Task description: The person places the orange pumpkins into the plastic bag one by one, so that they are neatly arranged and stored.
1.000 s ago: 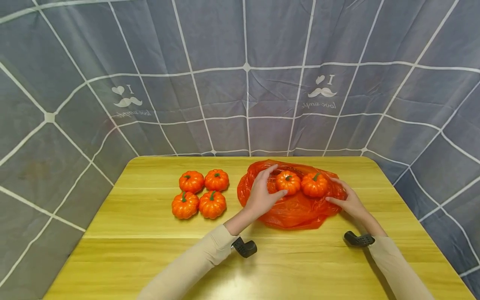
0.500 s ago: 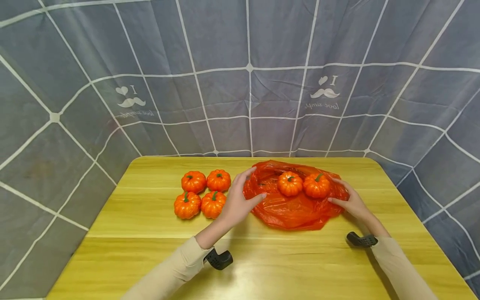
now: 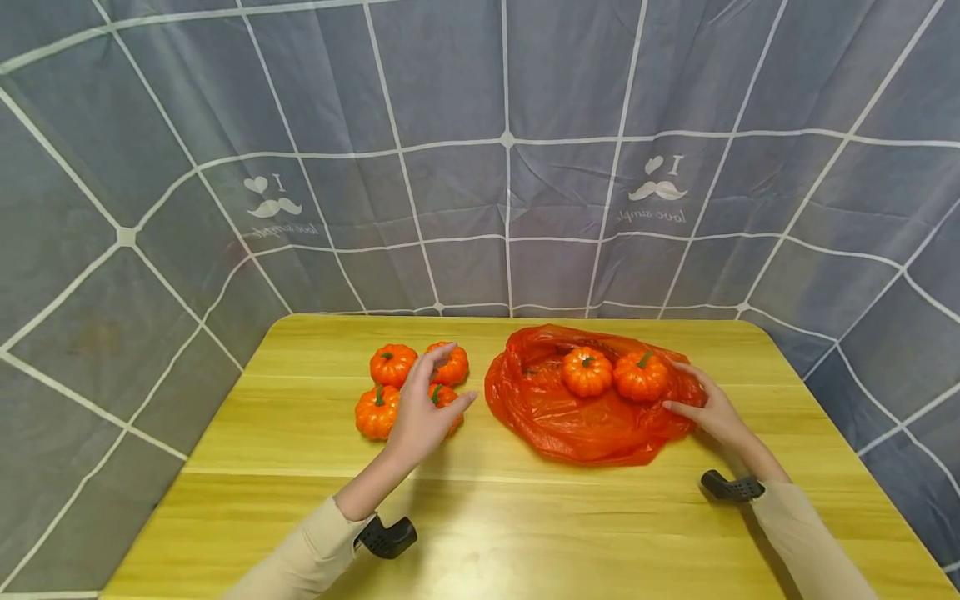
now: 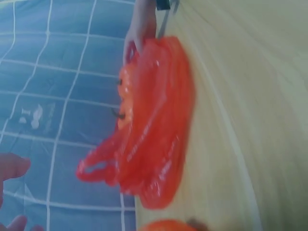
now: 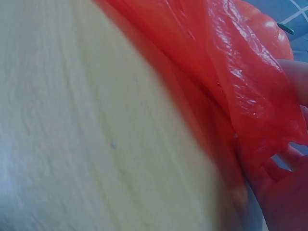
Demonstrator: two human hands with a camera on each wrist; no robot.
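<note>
My left hand (image 3: 420,421) is over the group of small orange pumpkins on the left, thumb and fingers spread apart with nothing between them. It hides part of the front right pumpkin (image 3: 453,419) and overlaps the back right one (image 3: 452,367). Two more, a back left pumpkin (image 3: 393,364) and a front left pumpkin (image 3: 375,412), sit beside them. A red plastic bag (image 3: 592,437) lies with its mouth spread, bearing two pumpkins, one (image 3: 587,372) left of the other (image 3: 641,377). My right hand (image 3: 720,417) grips the bag's right side between thumb and fingers, shown close up in the right wrist view.
A wooden table (image 3: 510,533) carries everything. Behind and beside it hangs a grey curtain (image 3: 465,192) with white grid lines. Each wrist wears a black camera mount, such as the left mount (image 3: 387,538).
My left hand has moved left, from beside the pumpkins in the bag, off the bag's left edge and over the pumpkin group. The right hand has stayed at the bag's right side.
</note>
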